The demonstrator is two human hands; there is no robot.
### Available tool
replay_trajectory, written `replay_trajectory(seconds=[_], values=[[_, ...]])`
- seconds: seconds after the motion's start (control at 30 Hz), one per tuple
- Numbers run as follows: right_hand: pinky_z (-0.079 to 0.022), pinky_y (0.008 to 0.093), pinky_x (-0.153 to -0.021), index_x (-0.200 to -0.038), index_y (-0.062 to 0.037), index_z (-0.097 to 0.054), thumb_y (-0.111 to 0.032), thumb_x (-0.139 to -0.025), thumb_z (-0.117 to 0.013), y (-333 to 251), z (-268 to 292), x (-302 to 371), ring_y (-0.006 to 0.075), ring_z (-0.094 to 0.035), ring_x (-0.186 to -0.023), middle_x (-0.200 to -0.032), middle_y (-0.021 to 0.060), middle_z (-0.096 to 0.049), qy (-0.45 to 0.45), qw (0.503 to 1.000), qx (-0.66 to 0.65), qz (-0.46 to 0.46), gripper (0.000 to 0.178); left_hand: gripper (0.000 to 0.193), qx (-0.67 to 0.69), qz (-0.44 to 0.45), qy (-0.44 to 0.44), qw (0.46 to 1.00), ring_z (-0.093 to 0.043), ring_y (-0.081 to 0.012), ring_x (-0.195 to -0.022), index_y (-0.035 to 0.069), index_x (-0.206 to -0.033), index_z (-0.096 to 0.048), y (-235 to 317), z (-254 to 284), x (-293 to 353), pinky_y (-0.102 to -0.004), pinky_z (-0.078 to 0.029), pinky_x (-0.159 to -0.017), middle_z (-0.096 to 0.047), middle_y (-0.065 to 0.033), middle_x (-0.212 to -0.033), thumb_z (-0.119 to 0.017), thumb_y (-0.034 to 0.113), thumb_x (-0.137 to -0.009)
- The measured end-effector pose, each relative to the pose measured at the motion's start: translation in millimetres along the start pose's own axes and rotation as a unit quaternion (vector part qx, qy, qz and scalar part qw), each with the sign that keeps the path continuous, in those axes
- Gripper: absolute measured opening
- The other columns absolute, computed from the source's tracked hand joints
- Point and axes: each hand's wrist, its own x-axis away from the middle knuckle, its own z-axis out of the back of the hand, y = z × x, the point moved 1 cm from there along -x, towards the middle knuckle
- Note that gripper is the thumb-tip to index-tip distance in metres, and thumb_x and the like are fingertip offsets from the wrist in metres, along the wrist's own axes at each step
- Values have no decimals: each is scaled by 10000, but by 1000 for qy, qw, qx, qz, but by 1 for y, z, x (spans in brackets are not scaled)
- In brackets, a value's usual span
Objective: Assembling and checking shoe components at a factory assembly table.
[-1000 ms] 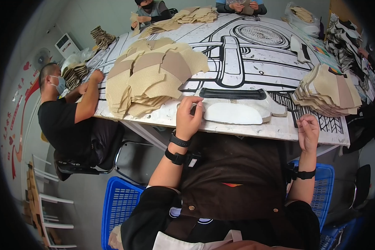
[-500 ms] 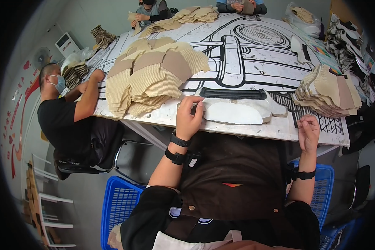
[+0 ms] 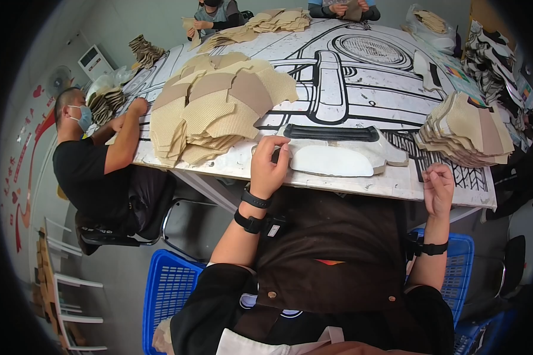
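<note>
A white flat curved piece (image 3: pixel 331 161) lies at the table's near edge, with a black strip (image 3: pixel 330 133) along its far side. By its left end is my left hand (image 3: pixel 269 165), its fingers curled and thumb and forefinger tips close together; whatever they may hold is hidden. My right hand (image 3: pixel 439 184) hovers at the table edge, right of the white piece, fingers bent in toward the thumb. Nothing can be made out between them. To the left of my left hand spreads a large pile of beige mesh fabric pieces (image 3: pixel 210 115) with brown panels. Another beige fabric stack (image 3: pixel 468 127) stands beyond my right hand.
The table (image 3: pixel 391 186) has a black-and-white car drawing on its top. A masked co-worker (image 3: pixel 95 171) sits at the left, and two more people work at the far side. More fabric stacks (image 3: pixel 278 21) lie there. Blue baskets (image 3: pixel 172 290) flank my seat.
My hands and the fabric piles stay where they were. The co-worker at the left has tilted the head slightly downward.
</note>
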Motion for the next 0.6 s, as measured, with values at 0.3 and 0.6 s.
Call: replay_trajectory(seconds=[0.3,0.6], values=[[-435,267,-765,-926,-15,-545,22,-840,-577,-1,-2,-1,136,-513,-792,-898,86,-543,1,1000,-15,3,99,94,-2,1,1,1000,-578,-270,-799,6,-905,-591,2,0,-1,-313,-449,-718,-597,-120,-870,-551,50,-832],[-435,269,-762,-919,-14,-545,22,-836,-579,-2,-2,-1,139,-506,-787,-896,89,-543,2,1000,-15,5,97,92,-3,-4,0,1000,-577,-276,-797,7,-901,-589,1,0,0,-318,-449,-717,-596,-122,-864,-554,51,-829]])
